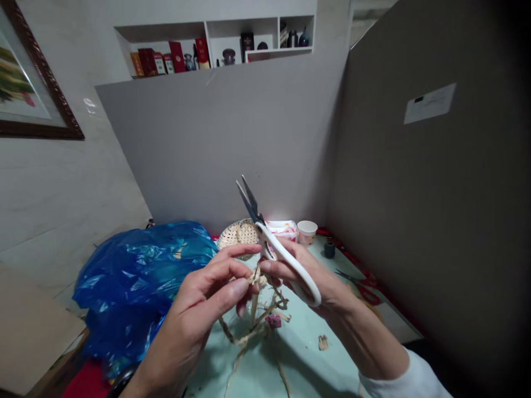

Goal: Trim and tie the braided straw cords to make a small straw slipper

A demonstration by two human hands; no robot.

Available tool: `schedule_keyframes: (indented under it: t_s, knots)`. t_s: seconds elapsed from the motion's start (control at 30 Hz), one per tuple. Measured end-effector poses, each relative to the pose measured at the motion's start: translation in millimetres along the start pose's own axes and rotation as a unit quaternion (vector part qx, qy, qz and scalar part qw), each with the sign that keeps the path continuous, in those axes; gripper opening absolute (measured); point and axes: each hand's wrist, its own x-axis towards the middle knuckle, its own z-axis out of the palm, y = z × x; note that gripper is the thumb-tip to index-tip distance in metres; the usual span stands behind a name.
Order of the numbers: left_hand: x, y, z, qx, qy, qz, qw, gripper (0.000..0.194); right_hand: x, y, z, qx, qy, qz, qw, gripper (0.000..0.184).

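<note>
My right hand (307, 273) grips white-handled scissors (271, 243), their dark blades slightly apart and pointing up and left. The same hand's fingertips also pinch the top of a small tangle of tan straw strips (259, 309). My left hand (207, 293) pinches that same straw piece from the left, thumb and fingers closed on it. Both hands meet above a pale green table (298, 365). Loose strip ends hang down from the bundle toward the table, with a small dark purple bit (272, 320) among them.
A crumpled blue plastic bag (136, 276) fills the table's left side. Behind the hands sit a woven basket (238, 235), a white paper cup (307, 232), a small dark cup (329, 250) and red-handled scissors (360, 284). Grey partition boards enclose the back and right.
</note>
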Motion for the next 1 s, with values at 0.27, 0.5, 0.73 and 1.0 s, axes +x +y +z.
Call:
schedule_keyframes:
  t_s: [0.27, 0.5, 0.73, 1.0]
  knots:
    - [1, -2, -3.6, -0.131, 0.039, -0.03, 0.99, 0.013, -6, -16, 1, -0.217, 0.077, -0.056, 0.971, 0.041]
    - [7, -6, -7.8, -0.106, 0.163, 0.107, 0.975, 0.009, -17, -25, -18, -0.483, 0.063, -0.165, 0.858, 0.039]
    - [4, -13, -15.5, -0.043, 0.192, 0.17, 0.966, 0.018, -15, -13, -13, -0.525, 0.033, -0.246, 0.814, 0.05]
    - [0, -16, -18.0, -0.01, 0.178, 0.176, 0.968, 0.021, -14, -10, -14, -0.538, 0.038, -0.277, 0.795, 0.049]
